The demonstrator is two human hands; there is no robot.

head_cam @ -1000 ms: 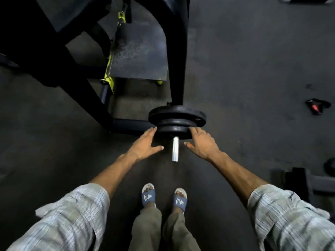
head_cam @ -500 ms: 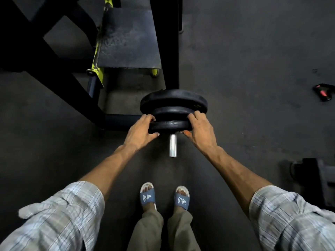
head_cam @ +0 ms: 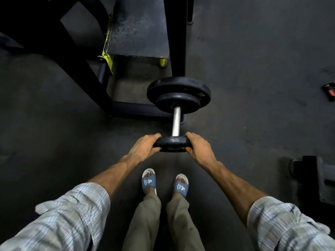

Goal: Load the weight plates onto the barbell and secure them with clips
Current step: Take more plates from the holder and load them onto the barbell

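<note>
You've got the small plate [head_cam: 171, 144] clamped between both hands: left hand [head_cam: 143, 148] curled around its left rim, fingers over the top edge, thumb under; right hand [head_cam: 199, 149] wrapped on the right rim the same way. The plate is edge-on to you, sitting at the near end of the bar [head_cam: 176, 123], with the steel sleeve running away from it; can't tell whether the bar end is still inside the plate's hole or just behind it. Bare sleeve shows between that plate and the two others farther up: a medium plate [head_cam: 178, 105] against a large plate [head_cam: 186, 87], stacked tight on the far part of the sleeve. The large plate sits just in front of a black rack upright [head_cam: 178, 33] and close to the base rail [head_cam: 134, 109] on the floor. Beyond that, a dark worn platform [head_cam: 139, 26] with yellow-green brackets [head_cam: 106, 53] at its near corners. A slanted black frame leg [head_cam: 76, 57] runs left of it. Toward the right edge of the floor [head_cam: 253, 69] lies a black-and-red clip [head_cam: 330, 91], well apart from the bar. Lower right edge, dark equipment [head_cam: 313, 178], too dim to identify. Your blue slides [head_cam: 149, 181] are planted directly below the small plate, plaid sleeves [head_cam: 72, 214] rolled above the forearms.
</note>
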